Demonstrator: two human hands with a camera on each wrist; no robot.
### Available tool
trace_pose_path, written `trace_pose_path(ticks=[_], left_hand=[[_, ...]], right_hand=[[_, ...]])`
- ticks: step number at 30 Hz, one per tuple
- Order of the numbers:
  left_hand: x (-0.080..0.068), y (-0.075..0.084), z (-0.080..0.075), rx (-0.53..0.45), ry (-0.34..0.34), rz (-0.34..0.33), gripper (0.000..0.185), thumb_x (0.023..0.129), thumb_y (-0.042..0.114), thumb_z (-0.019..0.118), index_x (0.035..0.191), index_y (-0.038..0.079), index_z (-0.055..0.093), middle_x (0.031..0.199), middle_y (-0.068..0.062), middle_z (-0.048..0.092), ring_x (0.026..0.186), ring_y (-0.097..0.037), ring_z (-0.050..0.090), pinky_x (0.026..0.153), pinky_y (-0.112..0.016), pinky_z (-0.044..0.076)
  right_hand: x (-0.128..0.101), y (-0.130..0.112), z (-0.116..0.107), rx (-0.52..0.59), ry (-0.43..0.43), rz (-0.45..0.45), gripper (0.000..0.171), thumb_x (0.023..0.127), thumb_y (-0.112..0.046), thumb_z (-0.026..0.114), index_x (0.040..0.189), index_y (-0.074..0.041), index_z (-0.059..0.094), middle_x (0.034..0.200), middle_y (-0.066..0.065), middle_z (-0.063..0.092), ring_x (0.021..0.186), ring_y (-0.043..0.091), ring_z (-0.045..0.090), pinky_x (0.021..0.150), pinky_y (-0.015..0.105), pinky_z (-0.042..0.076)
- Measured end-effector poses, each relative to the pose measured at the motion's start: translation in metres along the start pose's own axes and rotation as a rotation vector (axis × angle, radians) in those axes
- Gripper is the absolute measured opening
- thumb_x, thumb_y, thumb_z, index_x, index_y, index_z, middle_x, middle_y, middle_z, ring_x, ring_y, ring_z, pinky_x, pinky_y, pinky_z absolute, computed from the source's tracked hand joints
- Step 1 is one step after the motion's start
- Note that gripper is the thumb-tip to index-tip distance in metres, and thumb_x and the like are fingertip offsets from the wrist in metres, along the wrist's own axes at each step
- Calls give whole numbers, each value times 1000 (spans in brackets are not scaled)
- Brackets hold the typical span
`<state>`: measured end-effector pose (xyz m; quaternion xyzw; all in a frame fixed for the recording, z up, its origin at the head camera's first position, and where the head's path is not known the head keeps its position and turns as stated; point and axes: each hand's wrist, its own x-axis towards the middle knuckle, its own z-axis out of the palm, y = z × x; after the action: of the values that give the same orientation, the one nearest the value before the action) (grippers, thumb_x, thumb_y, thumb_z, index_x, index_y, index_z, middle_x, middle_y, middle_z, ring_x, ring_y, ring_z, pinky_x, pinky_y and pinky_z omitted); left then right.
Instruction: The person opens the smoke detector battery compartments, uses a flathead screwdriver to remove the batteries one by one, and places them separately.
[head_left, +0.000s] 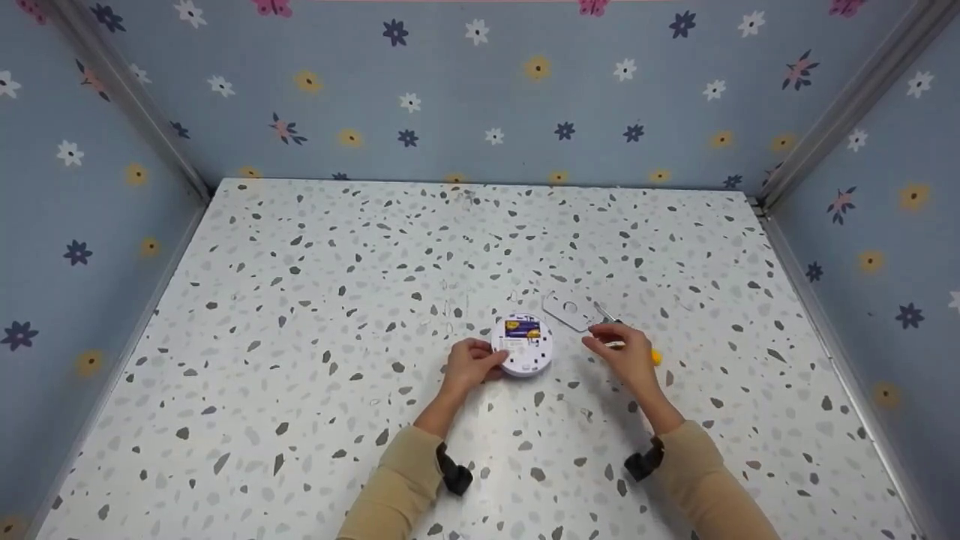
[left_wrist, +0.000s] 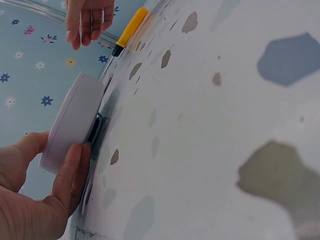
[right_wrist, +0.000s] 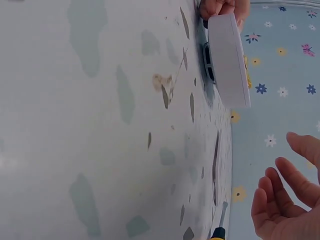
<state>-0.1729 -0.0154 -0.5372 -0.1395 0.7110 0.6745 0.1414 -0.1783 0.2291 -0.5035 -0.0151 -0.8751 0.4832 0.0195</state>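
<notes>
In the head view, the flowered panel spans the top of the frame and the speckled table fills most of the area below it. At lower centre, just left of the middle, my left sleeve ends at a black wrist mount. Above it, my left hand pinches the left edge of a round white case, thumb on top and fingers beneath. The case is slightly right of the frame's centre, with its purple and yellow label facing up. The left wrist view shows a dark part on its underside, next to the table.

To the right of the case, a flat plate with a round hole lies on the table. Farther right, my right hand is above a screwdriver; thumb and fingers are parted, loosely bent, and hold nothing. The screwdriver's metal shaft shows at upper left of this hand, its yellow handle at right. My right sleeve and second mount occupy the lower right.
</notes>
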Motion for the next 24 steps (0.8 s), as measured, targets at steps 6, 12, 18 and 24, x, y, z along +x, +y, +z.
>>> trace_pose_path(ticks=[6, 12, 18, 24], left_hand=[[0, -2, 0, -9, -10, 16, 34, 76, 9, 68, 99, -9, 51, 80, -15, 61, 65, -18, 62, 61, -27, 53], [0, -2, 0, 2, -8, 16, 34, 76, 11, 69, 99, -8, 51, 80, -14, 61, 65, -18, 62, 61, -27, 53], [1, -3, 0, 16, -1, 11, 35, 75, 11, 69, 100, -7, 52, 81, -14, 61, 66, -18, 62, 61, -26, 53], [0, -2, 0, 16, 0, 15, 34, 75, 11, 69, 99, -7, 52, 81, -14, 61, 66, -18, 62, 61, -26, 53]], right_hand=[[3, -6, 11, 10, -20, -11, 28, 76, -22, 70, 97, -4, 66, 92, 7, 62, 82, 17, 55, 73, 28, 48], [8, -7, 23, 14, -32, -18, 27, 75, -22, 71, 96, -5, 67, 93, 6, 62, 82, 18, 56, 74, 30, 49], [12, -6, 35, 14, -35, -36, 25, 75, -21, 72, 94, -6, 67, 92, 5, 63, 83, 17, 56, 73, 30, 50], [15, -5, 44, 18, -46, -65, 22, 74, -17, 72, 93, -6, 68, 90, 3, 62, 81, 16, 55, 71, 29, 50]])
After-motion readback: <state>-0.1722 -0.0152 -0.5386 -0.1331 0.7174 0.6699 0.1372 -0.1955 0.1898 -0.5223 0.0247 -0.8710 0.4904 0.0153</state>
